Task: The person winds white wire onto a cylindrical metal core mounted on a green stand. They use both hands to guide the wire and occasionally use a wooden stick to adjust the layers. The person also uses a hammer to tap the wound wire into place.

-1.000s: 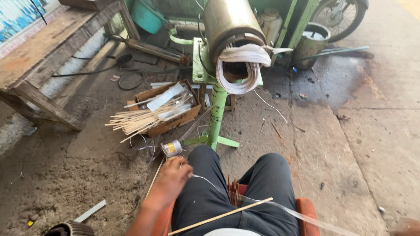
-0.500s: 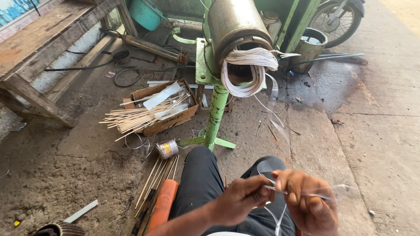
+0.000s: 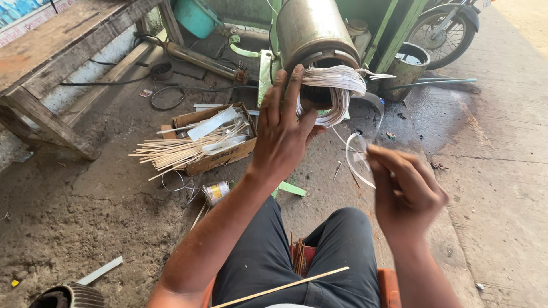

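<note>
A metal motor cylinder [image 3: 313, 31] sits on a green stand [image 3: 265, 71], with a bundle of white winding wire [image 3: 337, 91] hanging out of its open end. My left hand [image 3: 283, 128] is raised with fingers spread, its fingertips touching the cylinder's rim beside the wire bundle. My right hand [image 3: 405, 191] is lower right, pinching a clear plastic strip [image 3: 358, 157] that curls up toward the wire. A thin wooden stick [image 3: 285, 286] lies across my lap.
A cardboard box [image 3: 214, 142] of thin sticks and white strips lies on the dirt floor at left, a small tape roll [image 3: 216, 192] near it. A wooden bench [image 3: 54, 51] stands far left, a motorcycle wheel [image 3: 448, 31] and metal bucket [image 3: 408, 65] behind.
My left hand has risen from my lap up to the cylinder's rim. My right hand came into view with the clear strip and now holds it higher, near the wire.
</note>
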